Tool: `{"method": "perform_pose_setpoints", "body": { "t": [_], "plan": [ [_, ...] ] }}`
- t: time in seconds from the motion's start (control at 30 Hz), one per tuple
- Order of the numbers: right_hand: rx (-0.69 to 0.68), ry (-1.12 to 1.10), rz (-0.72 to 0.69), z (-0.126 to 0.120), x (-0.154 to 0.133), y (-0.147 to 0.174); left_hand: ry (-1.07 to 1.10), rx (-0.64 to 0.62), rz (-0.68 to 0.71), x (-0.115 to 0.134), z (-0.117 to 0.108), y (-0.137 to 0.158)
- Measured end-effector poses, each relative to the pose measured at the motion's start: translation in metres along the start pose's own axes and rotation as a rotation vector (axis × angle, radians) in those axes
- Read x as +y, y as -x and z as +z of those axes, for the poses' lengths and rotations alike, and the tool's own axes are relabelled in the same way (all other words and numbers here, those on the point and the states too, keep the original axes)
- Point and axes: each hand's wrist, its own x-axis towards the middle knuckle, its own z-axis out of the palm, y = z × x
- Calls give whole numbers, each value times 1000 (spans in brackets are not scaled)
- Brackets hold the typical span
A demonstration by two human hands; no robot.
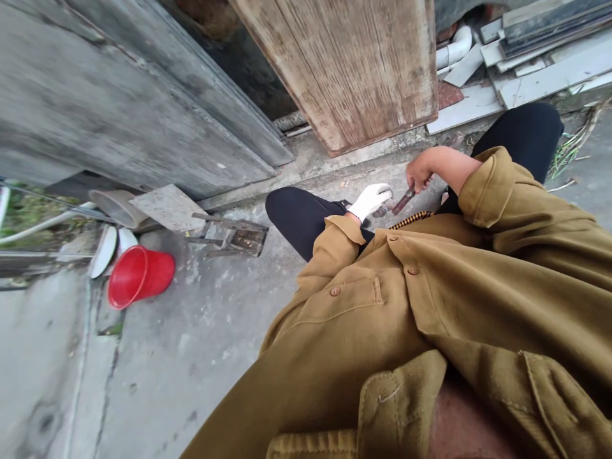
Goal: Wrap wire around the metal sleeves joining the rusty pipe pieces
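Between my knees, my left hand [368,201] wears a white glove, with its fingers curled forward and down. A small greyish rounded thing [380,211] shows just under the gloved fingers; its kind is not clear. My bare right hand [421,171] is closed around a dark reddish-brown tool handle [403,201], which slants down toward the gloved hand. The tool's working end is too small and blurred to make out. A yellow-and-black striped cord or band [411,220] lies beside my lap, below both hands.
A wooden panel [358,70] stands ahead, with grey boards [143,83] to its left. Left on the concrete are a red bucket [160,275] and a small wooden stool [246,239]. Stacked slabs [549,70] and a white pipe [454,50] lie at upper right.
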Motion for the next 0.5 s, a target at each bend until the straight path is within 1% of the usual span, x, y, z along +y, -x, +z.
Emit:
{"method": "perform_pose_setpoints", "body": {
  "t": [0.03, 0.07, 0.1, 0.17, 0.23, 0.33, 0.4, 0.5],
  "plan": [
    [-95, -45, -100, -2, 4, 3, 31, -3, 3, -1, 0, -1],
    [-133, -99, -212, -4, 8, 5, 73, 3, 11, -1, 0, -2],
    [-118, -160, -314, -7, 10, 8, 118, 22, 22, -2, 0, -2],
    [8, -297, -454, -12, 14, 12, 189, 82, 41, -4, -1, -3],
    [135, -423, -528, -15, 14, 15, 183, 131, 38, -5, -2, -3],
    [241, -610, -666, -13, 10, 14, 119, 130, -25, -9, 1, -5],
    [273, -726, -751, -9, 7, 12, 154, 134, -56, -13, 7, -10],
    [268, -846, -825, -5, 1, 10, 308, 108, -27, -17, 19, -18]
  ]
}}
